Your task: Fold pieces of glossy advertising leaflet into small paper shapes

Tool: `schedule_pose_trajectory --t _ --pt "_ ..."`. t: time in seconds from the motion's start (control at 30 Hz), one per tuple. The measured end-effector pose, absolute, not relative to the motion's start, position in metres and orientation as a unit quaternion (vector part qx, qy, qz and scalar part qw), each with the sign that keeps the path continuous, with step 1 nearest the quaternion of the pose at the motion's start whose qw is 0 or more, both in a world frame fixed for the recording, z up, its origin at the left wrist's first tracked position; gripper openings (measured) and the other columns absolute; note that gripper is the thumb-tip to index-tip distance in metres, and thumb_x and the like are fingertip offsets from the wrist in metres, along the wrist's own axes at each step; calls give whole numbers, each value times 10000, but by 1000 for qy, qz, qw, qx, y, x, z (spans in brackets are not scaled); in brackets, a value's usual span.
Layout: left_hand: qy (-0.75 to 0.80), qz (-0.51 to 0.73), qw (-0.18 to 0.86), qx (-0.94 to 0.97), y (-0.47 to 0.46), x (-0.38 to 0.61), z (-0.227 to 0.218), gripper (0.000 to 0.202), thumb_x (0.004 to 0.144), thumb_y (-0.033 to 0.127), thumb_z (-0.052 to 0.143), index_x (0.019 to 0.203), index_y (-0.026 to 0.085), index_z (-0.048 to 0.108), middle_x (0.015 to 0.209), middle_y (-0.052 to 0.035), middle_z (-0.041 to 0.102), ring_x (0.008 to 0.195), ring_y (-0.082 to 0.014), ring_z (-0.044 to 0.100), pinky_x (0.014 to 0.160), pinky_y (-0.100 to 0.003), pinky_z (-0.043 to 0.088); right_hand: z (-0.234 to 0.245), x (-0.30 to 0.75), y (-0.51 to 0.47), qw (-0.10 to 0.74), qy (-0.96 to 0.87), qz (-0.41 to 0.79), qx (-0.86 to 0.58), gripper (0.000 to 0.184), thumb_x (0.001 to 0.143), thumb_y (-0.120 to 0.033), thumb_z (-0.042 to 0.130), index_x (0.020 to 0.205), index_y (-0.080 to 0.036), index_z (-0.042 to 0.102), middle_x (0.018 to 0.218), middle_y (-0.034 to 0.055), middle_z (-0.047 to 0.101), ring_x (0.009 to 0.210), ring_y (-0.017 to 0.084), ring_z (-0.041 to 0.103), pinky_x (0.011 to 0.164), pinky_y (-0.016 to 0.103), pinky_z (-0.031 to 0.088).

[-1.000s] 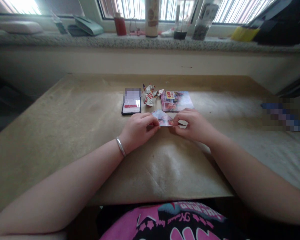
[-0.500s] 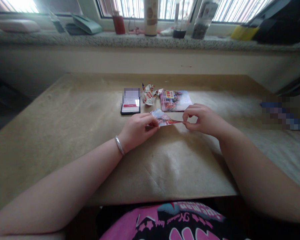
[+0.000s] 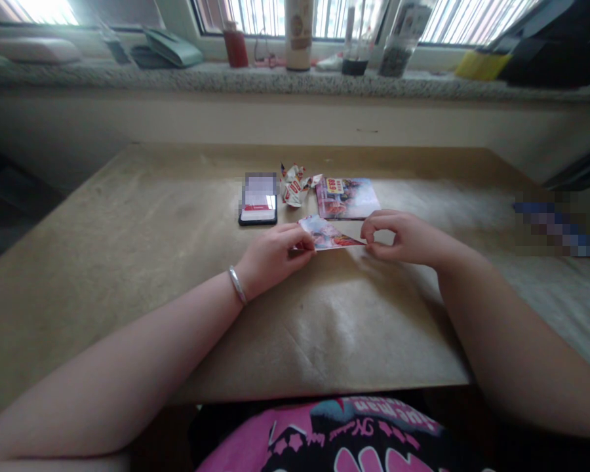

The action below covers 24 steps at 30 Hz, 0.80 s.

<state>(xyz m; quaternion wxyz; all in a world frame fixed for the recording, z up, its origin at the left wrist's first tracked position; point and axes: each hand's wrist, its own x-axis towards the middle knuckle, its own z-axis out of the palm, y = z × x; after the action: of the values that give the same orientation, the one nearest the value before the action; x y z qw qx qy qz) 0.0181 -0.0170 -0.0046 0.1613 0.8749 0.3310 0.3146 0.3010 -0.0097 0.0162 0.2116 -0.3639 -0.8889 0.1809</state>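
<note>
I am watching the right hand's (image 3: 406,239) thumb and forefinger (image 3: 373,231) closing together on the pointed right tip of the paper (image 3: 330,236). The other fingers are curling loosely behind them, clear of the table (image 3: 128,249). The left hand's (image 3: 270,257) fingers are pressing together over the paper's left end, with the thumb tucking in at its near edge, so both hands are pinching the same small folded piece from opposite ends.

The relation I am weighing is the paper's long axis. It is running left to right between the two hands, nearly level with the table edge, and the broad end is sitting under the left fingers while the narrow point is meeting the right ones. The paper is lying low, on or just above the table; I cannot tell which. Neither hand is nearer than the other, as each is touching its own end. The left is covering more of the sheet and the right is gripping only the very tip.

Just beyond the paper, a flat leaflet (image 3: 347,198) is lying on the table, apart from the fingers. A crumpled wad (image 3: 292,186) is sitting to the left of it and a phone (image 3: 258,208) further left, near the left knuckles. A bracelet (image 3: 236,286) is circling the left wrist. Bottles and jars are standing on the sill (image 3: 177,77), well apart from all of this.
</note>
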Motion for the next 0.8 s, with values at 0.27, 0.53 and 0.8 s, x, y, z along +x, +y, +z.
schedule_pose_trajectory --t 0.27,0.53,0.8 --pt "326 315 171 875 -17 19 -5 43 813 127 615 793 158 638 803 -2 616 719 -93 569 665 -194 451 18 296 -14 242 -861 227 -386 68 771 -193 586 719 -215 548 844 41 657 798 174 599 752 316 459" --pt "299 318 175 883 -14 23 -7 46 810 125 613 792 163 632 783 2 615 706 -96 570 642 -190 448 1 252 -25 256 -884 175 -351 137 806 -234 637 704 -193 555 750 27 596 696 146 524 621 258 392" --pt "278 302 135 902 -13 22 -9 59 834 178 604 783 170 633 807 -19 657 742 -124 592 678 -222 461 -5 235 -29 262 -882 126 -372 137 777 -173 609 684 -190 511 707 13 560 675 137 500 602 241 343"
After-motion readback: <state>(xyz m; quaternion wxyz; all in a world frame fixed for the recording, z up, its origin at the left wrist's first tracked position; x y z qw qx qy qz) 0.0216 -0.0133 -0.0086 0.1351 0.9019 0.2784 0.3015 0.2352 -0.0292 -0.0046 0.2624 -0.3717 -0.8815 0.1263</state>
